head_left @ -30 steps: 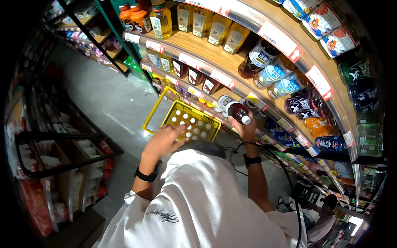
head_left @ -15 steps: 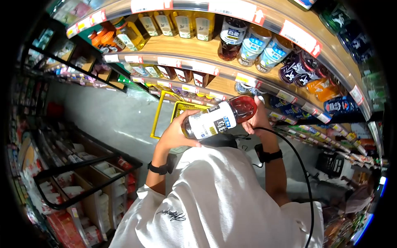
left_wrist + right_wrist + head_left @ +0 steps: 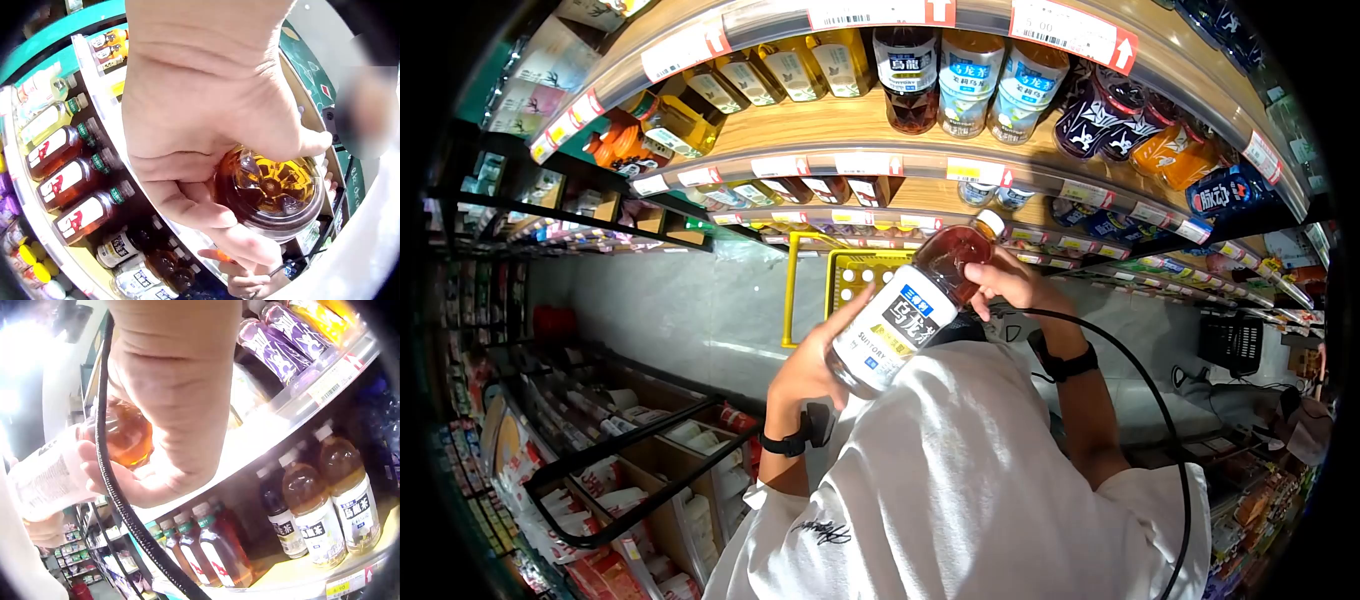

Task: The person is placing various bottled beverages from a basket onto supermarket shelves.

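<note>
A large dark tea bottle with a white label (image 3: 900, 325) lies tilted in front of the white shirt, its white cap to the upper right. The left hand (image 3: 808, 355) grips its base end; in the left wrist view that hand (image 3: 200, 119) has its fingers and thumb around the bottle's bottom (image 3: 275, 194). Near the neck, the right hand (image 3: 1015, 280) holds the dark upper part. The right wrist view shows the right hand (image 3: 175, 419) with fingers round the amber shoulder (image 3: 125, 434) of the bottle. Behind the bottle is a yellow basket (image 3: 832, 290) with white-capped items.
Curved shelves (image 3: 830, 122) of drinks stand ahead, with similar tea bottles (image 3: 968, 85) on one. A black-framed display (image 3: 615, 520) is at lower left. A black cable (image 3: 1145, 375) hangs by the right arm. Grey floor (image 3: 650, 300) lies left of the basket; a person is at far right.
The right hand first held the bottle alone near the shelf; the bottle came in to the body and the left hand took its base. Since then its label has turned towards the head view.
</note>
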